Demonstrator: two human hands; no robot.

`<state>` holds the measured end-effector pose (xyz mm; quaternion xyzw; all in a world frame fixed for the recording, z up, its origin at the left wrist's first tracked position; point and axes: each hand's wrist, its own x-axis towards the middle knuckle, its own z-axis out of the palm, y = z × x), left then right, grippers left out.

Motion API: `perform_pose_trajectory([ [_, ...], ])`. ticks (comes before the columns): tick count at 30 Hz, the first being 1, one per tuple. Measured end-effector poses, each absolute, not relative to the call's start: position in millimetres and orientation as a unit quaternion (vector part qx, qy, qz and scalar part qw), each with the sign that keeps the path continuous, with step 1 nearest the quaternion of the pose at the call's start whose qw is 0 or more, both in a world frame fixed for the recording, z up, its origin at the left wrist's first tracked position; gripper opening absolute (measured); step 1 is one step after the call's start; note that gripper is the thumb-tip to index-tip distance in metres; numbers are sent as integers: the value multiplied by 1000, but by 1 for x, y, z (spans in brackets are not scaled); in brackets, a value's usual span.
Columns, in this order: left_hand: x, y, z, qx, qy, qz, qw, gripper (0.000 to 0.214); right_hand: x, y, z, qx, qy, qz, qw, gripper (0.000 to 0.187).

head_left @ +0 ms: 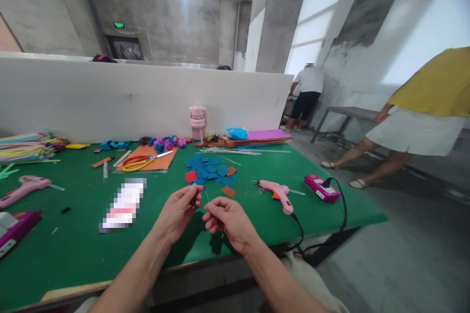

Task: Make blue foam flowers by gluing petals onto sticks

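Observation:
Above the green tabletop, my left hand is closed in a pinch on a small blue cut piece. My right hand has its fingertips pressed together on a thin wire, which rises towards the blue piece. Whether wire and piece touch cannot be made out. Just beyond both hands lies a loose pile of blue cut pieces, with a red piece and brown pieces at its edges. To the right of my right hand rests a pink glue gun with a glue stick in its back.
A purple box with a black cable stands at the right. Scissors lie on orange sheets. A pink bottle and thin wires are at the back. Another glue gun lies left. Two people stand off right.

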<state>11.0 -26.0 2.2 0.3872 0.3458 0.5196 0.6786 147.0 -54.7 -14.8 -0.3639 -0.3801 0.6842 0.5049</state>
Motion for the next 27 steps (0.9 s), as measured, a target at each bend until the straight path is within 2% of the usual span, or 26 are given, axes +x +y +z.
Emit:
perform_pose_trajectory([
  [3, 14, -28, 0, 332, 303, 505, 737, 16, 145, -56, -14, -342, -387, 699, 493, 29],
  [8, 18, -33, 3, 293, 279, 469, 785, 18, 143, -58, -15, -307, -390, 725, 478, 27],
  [18, 20, -35, 3, 340, 283, 479, 758, 17, 146, -56, -17, -279, -374, 736, 490, 25],
  [27, 19, -36, 3, 354, 289, 463, 759, 22, 143, -59, -17, -245, -366, 768, 464, 23],
])
